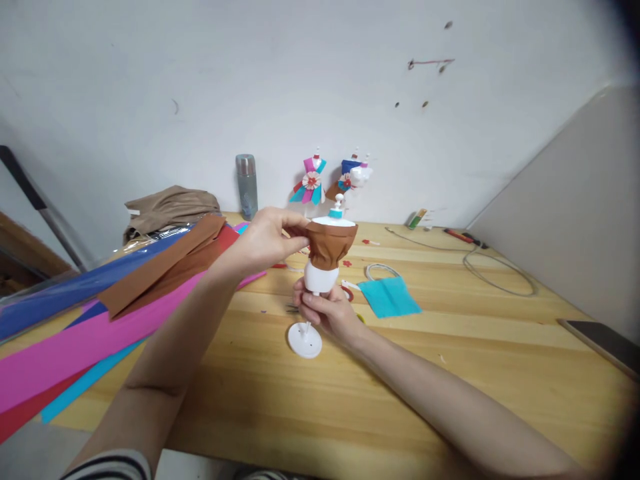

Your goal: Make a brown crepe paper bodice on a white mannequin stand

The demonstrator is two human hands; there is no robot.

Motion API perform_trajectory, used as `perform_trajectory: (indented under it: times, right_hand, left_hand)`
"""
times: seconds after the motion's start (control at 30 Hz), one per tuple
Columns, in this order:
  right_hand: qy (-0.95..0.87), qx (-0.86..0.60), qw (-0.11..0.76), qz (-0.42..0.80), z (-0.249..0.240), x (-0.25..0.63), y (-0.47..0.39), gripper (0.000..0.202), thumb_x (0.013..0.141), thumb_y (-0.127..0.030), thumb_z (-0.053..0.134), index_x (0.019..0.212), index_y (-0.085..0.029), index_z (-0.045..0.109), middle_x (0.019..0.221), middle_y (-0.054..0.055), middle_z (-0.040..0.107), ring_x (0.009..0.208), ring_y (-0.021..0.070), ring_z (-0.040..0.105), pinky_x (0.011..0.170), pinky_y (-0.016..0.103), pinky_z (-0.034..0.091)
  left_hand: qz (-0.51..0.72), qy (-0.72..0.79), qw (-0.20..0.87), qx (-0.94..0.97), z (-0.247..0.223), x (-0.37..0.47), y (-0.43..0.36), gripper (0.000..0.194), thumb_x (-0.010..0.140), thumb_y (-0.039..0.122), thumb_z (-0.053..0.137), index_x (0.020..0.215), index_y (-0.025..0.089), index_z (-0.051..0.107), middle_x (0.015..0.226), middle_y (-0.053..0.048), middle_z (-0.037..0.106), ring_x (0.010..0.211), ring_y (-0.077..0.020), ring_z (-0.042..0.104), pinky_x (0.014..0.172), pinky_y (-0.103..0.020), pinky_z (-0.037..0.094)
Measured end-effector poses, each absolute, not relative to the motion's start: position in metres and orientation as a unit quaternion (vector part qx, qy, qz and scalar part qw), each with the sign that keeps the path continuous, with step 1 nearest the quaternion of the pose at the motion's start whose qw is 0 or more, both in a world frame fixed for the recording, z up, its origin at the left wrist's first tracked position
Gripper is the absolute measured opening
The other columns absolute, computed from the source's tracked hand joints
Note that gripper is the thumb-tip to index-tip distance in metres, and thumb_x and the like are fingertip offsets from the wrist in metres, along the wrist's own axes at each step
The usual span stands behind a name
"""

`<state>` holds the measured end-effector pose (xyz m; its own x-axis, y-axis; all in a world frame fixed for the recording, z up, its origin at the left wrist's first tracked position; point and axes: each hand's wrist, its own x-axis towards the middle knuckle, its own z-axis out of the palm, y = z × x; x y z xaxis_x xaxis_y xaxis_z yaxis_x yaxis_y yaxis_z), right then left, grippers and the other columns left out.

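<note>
A small white dress-form mannequin is held up off the table, tilted, with its round base hanging below. My right hand is closed around the mannequin's stand, just under the torso. Brown crepe-like material wraps the bust in gathered folds, and a turquoise band circles the neck. At the left upper edge of the brown wrap, my left hand pinches with thumb and fingers. What lies behind those fingertips is partly hidden. Scissors lie partly behind the right hand.
Long coloured strips cover the table's left side, beside a brown cloth. Dressed mannequins and a flask stand by the wall. A turquoise square, a cable and a dark flat device lie rightward.
</note>
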<state>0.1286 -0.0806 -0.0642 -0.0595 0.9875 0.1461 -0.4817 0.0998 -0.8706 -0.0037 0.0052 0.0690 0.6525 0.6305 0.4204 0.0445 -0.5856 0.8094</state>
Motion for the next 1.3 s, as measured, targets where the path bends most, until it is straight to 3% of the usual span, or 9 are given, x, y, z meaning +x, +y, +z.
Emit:
perform_trajectory:
  times: [0.4, 0.6, 0.73, 0.97, 1.3]
  right_hand:
    - [-0.414, -0.293, 0.612, 0.606, -0.062, 0.129, -0.081, 0.031, 0.070, -0.033, 0.082, 0.090, -0.016, 0.065, 0.070, -0.002, 0.068, 0.039, 0.0021, 0.036, 0.045, 0.023, 0.020]
    - [-0.417, -0.284, 0.603, 0.618, -0.063, 0.129, -0.082, 0.031, 0.071, -0.033, 0.082, 0.091, -0.016, 0.066, 0.070, -0.001, 0.067, 0.040, 0.0026, 0.035, 0.044, 0.023, 0.023]
    - [-0.420, -0.279, 0.606, 0.615, -0.061, 0.130, -0.082, 0.031, 0.071, -0.033, 0.081, 0.090, -0.016, 0.065, 0.070, -0.001, 0.068, 0.040, 0.0027, 0.035, 0.044, 0.023, 0.024]
    - [-0.418, -0.277, 0.611, 0.613, -0.062, 0.130, -0.082, 0.030, 0.071, -0.033, 0.081, 0.089, -0.016, 0.064, 0.070, -0.001, 0.068, 0.040, 0.0025, 0.037, 0.044, 0.022, 0.023]
    - [-0.412, -0.273, 0.611, 0.619, -0.062, 0.130, -0.081, 0.029, 0.071, -0.033, 0.081, 0.088, -0.016, 0.065, 0.068, -0.001, 0.066, 0.039, 0.0024, 0.037, 0.044, 0.023, 0.024]
  left_hand:
    - [0.383, 0.250, 0.434, 0.776, 0.065, 0.000, 0.010, 0.008, 0.073, 0.012, 0.069, 0.077, 0.011, 0.076, 0.077, -0.004, 0.074, 0.072, -0.0133, 0.065, 0.069, -0.024, 0.052]
    - [0.344, 0.203, 0.550, 0.734, 0.060, 0.004, 0.012, 0.016, 0.067, 0.006, 0.065, 0.081, 0.010, 0.073, 0.074, -0.004, 0.073, 0.069, -0.0135, 0.067, 0.068, -0.025, 0.055]
    - [0.308, 0.168, 0.600, 0.719, 0.063, 0.000, 0.013, 0.029, 0.064, 0.006, 0.070, 0.093, 0.009, 0.073, 0.085, -0.007, 0.077, 0.082, -0.0178, 0.072, 0.077, -0.028, 0.057]
    - [0.229, 0.112, 0.608, 0.752, 0.065, 0.000, 0.010, 0.035, 0.067, 0.011, 0.074, 0.101, 0.010, 0.076, 0.096, -0.008, 0.079, 0.092, -0.0193, 0.072, 0.084, -0.028, 0.055]
    - [0.219, 0.145, 0.599, 0.756, 0.061, 0.000, 0.017, 0.038, 0.065, 0.015, 0.075, 0.102, 0.010, 0.075, 0.098, -0.009, 0.078, 0.093, -0.0213, 0.073, 0.087, -0.031, 0.055]
